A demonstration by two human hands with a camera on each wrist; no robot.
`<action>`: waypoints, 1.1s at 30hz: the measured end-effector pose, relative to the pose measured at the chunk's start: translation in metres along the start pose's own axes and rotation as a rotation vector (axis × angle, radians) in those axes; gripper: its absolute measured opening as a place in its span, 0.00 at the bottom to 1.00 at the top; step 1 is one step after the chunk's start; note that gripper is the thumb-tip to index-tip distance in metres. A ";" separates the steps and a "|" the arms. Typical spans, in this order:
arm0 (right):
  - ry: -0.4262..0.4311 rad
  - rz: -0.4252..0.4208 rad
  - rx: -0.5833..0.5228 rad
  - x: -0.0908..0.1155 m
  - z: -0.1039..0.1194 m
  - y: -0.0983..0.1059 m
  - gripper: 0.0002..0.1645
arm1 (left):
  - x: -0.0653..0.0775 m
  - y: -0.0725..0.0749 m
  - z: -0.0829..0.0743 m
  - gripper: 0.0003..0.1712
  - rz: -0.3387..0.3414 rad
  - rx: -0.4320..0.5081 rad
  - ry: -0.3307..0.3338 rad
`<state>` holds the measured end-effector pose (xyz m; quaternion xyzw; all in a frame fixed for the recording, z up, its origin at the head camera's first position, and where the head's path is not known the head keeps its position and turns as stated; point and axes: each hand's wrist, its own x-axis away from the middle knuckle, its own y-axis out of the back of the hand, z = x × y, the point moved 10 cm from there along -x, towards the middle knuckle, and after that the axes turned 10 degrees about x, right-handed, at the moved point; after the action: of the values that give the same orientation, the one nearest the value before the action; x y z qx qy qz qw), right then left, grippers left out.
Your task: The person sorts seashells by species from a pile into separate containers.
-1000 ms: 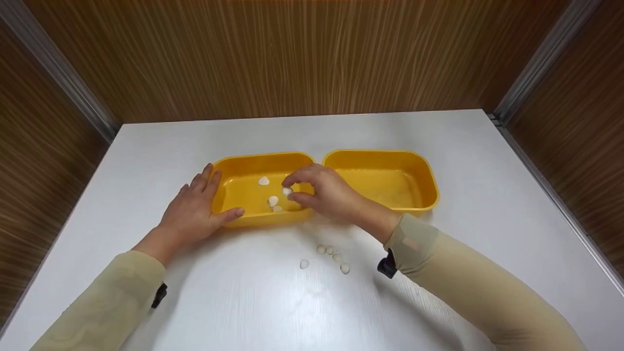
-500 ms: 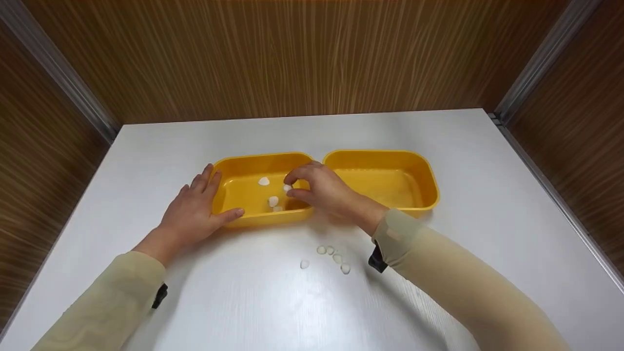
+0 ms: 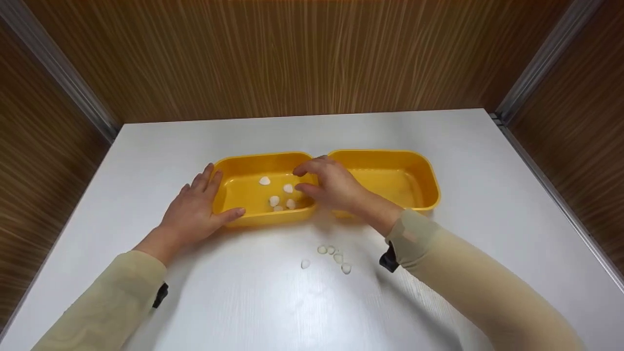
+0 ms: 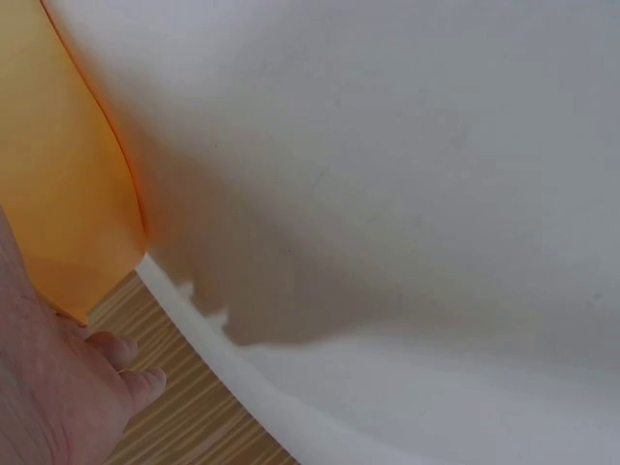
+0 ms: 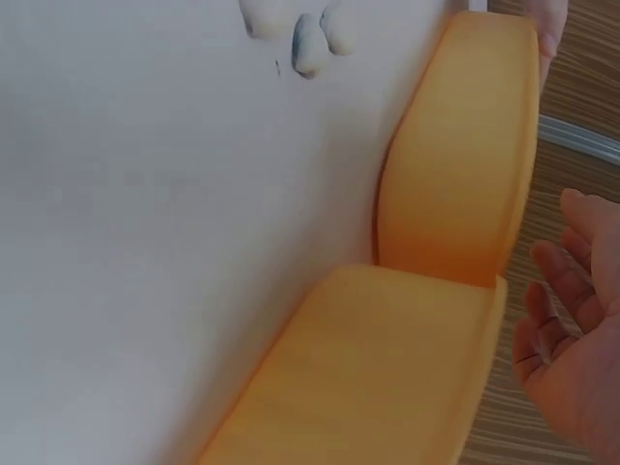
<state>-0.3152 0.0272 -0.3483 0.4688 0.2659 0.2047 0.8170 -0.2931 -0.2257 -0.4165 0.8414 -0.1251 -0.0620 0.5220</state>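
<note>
Two yellow rectangular trays stand side by side, a left tray (image 3: 243, 189) and a right tray (image 3: 390, 183). Several small white pebble-like pieces (image 3: 274, 201) lie in the left tray. My left hand (image 3: 191, 212) rests on that tray's left end, fingers spread along the rim and thumb over the near edge. Over its right end is my right hand (image 3: 334, 185), thumb and fingers apart with nothing between them. One white piece (image 3: 288, 188) appears just left of the right thumb tip. In the right wrist view, the right hand (image 5: 581, 320) shows loosely bent fingers beside the trays.
More white pieces (image 3: 338, 258) lie on the white table (image 3: 234, 292) in front of the trays. Wood-grain panels (image 3: 312, 58) enclose the table at the back and both sides.
My right hand has let go of the white piece it pinched and drawn slightly right, fingers parting. Another piece in the left tray has come into sight. The left hand stays put.
</note>
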 end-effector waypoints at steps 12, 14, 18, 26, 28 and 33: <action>-0.013 -0.187 0.018 0.042 -0.031 0.074 0.23 | 0.001 0.000 -0.002 0.69 0.002 0.015 0.005; -0.042 -0.202 0.027 0.053 -0.041 0.085 0.25 | 0.001 0.000 -0.001 0.68 -0.001 0.016 0.003; -0.099 -0.208 0.036 0.072 -0.063 0.101 0.31 | 0.001 0.000 0.000 0.69 0.005 0.014 0.011; -0.278 -0.148 0.029 0.113 -0.116 0.112 0.45 | 0.001 0.000 -0.001 0.69 0.008 0.008 0.013; -0.287 -0.137 0.035 0.122 -0.126 0.112 0.47 | 0.002 0.000 -0.001 0.69 0.009 0.002 0.011; -0.281 -0.120 0.078 0.141 -0.147 0.109 0.52 | 0.002 0.000 -0.001 0.68 0.010 0.000 0.010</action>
<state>-0.3073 0.2581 -0.3490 0.5077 0.1841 0.0773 0.8381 -0.2912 -0.2249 -0.4161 0.8412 -0.1269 -0.0551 0.5227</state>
